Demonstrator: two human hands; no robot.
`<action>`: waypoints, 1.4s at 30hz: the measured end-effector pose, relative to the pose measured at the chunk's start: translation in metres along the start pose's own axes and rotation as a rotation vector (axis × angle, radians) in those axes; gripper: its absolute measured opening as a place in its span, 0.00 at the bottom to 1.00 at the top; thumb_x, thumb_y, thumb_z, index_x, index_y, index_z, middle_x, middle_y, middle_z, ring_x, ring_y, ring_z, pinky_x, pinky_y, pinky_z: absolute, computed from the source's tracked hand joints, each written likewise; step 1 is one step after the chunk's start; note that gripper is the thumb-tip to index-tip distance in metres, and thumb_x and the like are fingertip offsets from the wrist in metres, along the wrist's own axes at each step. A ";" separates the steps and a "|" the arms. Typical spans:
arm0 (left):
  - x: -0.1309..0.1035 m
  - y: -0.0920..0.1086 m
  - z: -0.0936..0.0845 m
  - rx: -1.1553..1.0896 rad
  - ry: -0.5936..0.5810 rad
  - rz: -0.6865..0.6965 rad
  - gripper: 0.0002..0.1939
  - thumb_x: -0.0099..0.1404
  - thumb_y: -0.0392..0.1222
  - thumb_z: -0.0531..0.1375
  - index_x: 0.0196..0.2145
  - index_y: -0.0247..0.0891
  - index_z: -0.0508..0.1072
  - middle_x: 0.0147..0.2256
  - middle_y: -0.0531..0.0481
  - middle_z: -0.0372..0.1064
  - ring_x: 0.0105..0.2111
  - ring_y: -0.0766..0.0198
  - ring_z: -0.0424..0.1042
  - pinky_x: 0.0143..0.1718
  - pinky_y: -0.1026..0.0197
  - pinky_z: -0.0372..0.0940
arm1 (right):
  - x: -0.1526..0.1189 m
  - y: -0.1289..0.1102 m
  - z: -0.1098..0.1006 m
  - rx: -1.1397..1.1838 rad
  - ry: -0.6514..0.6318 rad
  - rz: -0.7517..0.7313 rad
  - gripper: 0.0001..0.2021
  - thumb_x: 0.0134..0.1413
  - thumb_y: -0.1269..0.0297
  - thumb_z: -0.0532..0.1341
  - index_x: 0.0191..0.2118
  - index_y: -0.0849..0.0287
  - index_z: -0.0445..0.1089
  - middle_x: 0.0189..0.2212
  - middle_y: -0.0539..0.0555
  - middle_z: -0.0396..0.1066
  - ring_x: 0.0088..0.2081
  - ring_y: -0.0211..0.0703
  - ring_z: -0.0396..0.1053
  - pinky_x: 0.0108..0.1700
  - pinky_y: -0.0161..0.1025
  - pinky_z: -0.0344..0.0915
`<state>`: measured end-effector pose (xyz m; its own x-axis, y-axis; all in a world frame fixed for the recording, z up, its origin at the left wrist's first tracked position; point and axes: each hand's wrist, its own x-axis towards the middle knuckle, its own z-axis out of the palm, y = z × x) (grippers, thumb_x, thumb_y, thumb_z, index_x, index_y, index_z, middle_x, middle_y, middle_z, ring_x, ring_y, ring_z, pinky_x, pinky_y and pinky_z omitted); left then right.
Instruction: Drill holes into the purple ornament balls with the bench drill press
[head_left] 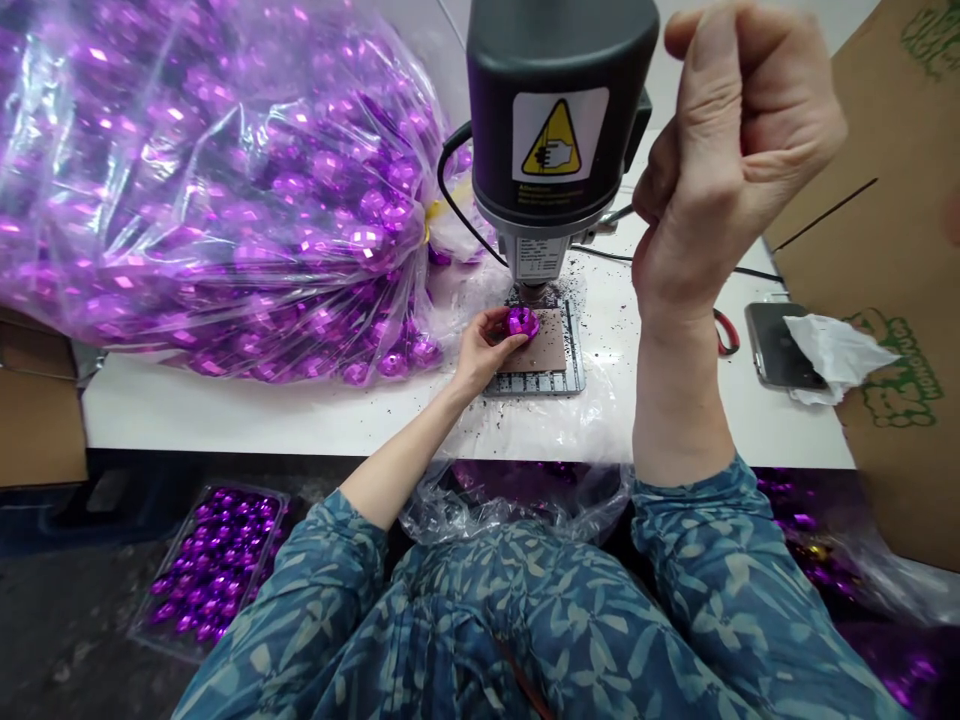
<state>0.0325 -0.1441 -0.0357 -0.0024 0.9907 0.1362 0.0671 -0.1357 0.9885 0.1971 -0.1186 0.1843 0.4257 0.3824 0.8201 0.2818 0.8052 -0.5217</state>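
Observation:
My left hand (484,352) pinches a shiny purple faceted ball (523,322) between thumb and fingers. The ball rests on or just over a brown board (546,345), directly below the head of a black bench press machine (562,60). A yellow warning label (559,138) is on the machine's front. Raised at the right of the machine, my right hand (739,150) is closed in a fist around its lever (619,214); only a short part of the rod shows. The machine's tool tip is mostly hidden behind the ball.
A large clear bag of purple balls (285,200) fills the table's left side. Dark specks lie around the metal base (574,380). A phone (780,345), a crumpled tissue (840,350) and a cardboard box (892,240) are right. A tub of purple balls (214,565) sits lower left.

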 end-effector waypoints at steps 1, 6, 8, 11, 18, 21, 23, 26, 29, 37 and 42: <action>0.000 0.000 0.001 0.028 -0.005 0.015 0.33 0.57 0.55 0.79 0.54 0.41 0.76 0.52 0.40 0.82 0.52 0.48 0.82 0.57 0.45 0.76 | 0.000 -0.001 0.000 -0.030 -0.007 0.010 0.27 0.58 0.35 0.55 0.36 0.57 0.76 0.35 0.52 0.78 0.38 0.33 0.77 0.45 0.33 0.78; -0.005 -0.002 0.006 0.214 -0.006 0.174 0.30 0.58 0.52 0.79 0.54 0.43 0.76 0.53 0.41 0.80 0.56 0.46 0.78 0.61 0.43 0.73 | -0.002 -0.002 -0.002 0.026 -0.014 0.030 0.28 0.58 0.36 0.56 0.37 0.59 0.77 0.34 0.51 0.77 0.38 0.32 0.78 0.44 0.34 0.79; -0.008 -0.005 0.010 0.211 -0.027 0.240 0.29 0.59 0.51 0.78 0.53 0.43 0.74 0.57 0.40 0.77 0.60 0.45 0.76 0.65 0.41 0.70 | -0.002 -0.002 -0.002 0.079 -0.010 0.022 0.28 0.57 0.36 0.58 0.37 0.60 0.77 0.34 0.51 0.77 0.37 0.33 0.78 0.43 0.34 0.79; -0.010 -0.009 0.016 0.137 -0.080 0.272 0.28 0.63 0.51 0.76 0.53 0.44 0.69 0.63 0.38 0.73 0.66 0.46 0.73 0.70 0.39 0.67 | -0.003 -0.004 -0.002 0.160 -0.003 0.019 0.26 0.55 0.38 0.63 0.36 0.60 0.77 0.32 0.51 0.78 0.36 0.34 0.78 0.41 0.35 0.78; -0.011 -0.010 0.018 0.121 -0.116 0.273 0.29 0.67 0.57 0.73 0.56 0.44 0.66 0.65 0.36 0.71 0.67 0.47 0.73 0.70 0.39 0.69 | -0.005 -0.009 -0.009 0.222 -0.015 0.060 0.21 0.55 0.43 0.66 0.36 0.58 0.78 0.30 0.48 0.76 0.33 0.30 0.77 0.35 0.30 0.75; -0.012 -0.011 0.016 0.138 -0.109 0.308 0.26 0.70 0.58 0.70 0.56 0.44 0.67 0.63 0.37 0.73 0.65 0.49 0.75 0.67 0.42 0.70 | -0.008 -0.009 -0.014 0.201 -0.050 0.086 0.18 0.57 0.45 0.66 0.37 0.56 0.79 0.31 0.43 0.76 0.24 0.21 0.69 0.35 0.28 0.73; -0.012 -0.013 0.016 0.154 -0.099 0.322 0.26 0.71 0.57 0.70 0.57 0.44 0.68 0.62 0.39 0.74 0.63 0.50 0.76 0.66 0.43 0.71 | -0.013 -0.008 -0.016 0.205 -0.029 0.048 0.16 0.60 0.47 0.65 0.38 0.56 0.80 0.31 0.41 0.76 0.19 0.16 0.59 0.30 0.25 0.67; -0.012 -0.014 0.016 0.176 -0.081 0.320 0.27 0.70 0.56 0.72 0.58 0.44 0.68 0.60 0.40 0.75 0.61 0.51 0.77 0.64 0.45 0.73 | -0.024 -0.005 -0.018 0.190 0.010 0.004 0.16 0.63 0.47 0.63 0.39 0.54 0.79 0.32 0.42 0.74 0.19 0.15 0.58 0.23 0.24 0.55; -0.012 -0.014 0.017 0.185 -0.078 0.310 0.28 0.69 0.56 0.72 0.58 0.44 0.67 0.61 0.40 0.75 0.61 0.51 0.78 0.63 0.45 0.73 | -0.034 -0.005 -0.019 0.213 0.050 -0.021 0.14 0.66 0.50 0.63 0.41 0.53 0.79 0.34 0.41 0.74 0.20 0.13 0.58 0.23 0.23 0.52; -0.012 -0.013 0.016 0.134 -0.071 0.340 0.28 0.69 0.57 0.72 0.56 0.43 0.67 0.60 0.38 0.76 0.61 0.50 0.78 0.64 0.44 0.73 | -0.051 0.006 -0.023 0.267 0.095 -0.087 0.11 0.69 0.53 0.62 0.42 0.53 0.78 0.38 0.43 0.75 0.18 0.13 0.55 0.21 0.25 0.47; -0.011 -0.014 0.017 0.169 -0.075 0.309 0.27 0.69 0.56 0.72 0.56 0.44 0.67 0.61 0.39 0.75 0.62 0.50 0.78 0.64 0.44 0.73 | -0.061 0.019 -0.027 0.205 0.128 -0.112 0.13 0.69 0.48 0.61 0.42 0.49 0.76 0.28 0.42 0.70 0.15 0.20 0.48 0.19 0.30 0.44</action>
<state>0.0484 -0.1534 -0.0519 0.1164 0.9019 0.4160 0.2169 -0.4318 0.8755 0.2002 -0.1388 0.1183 0.5107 0.2353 0.8270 0.1586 0.9195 -0.3596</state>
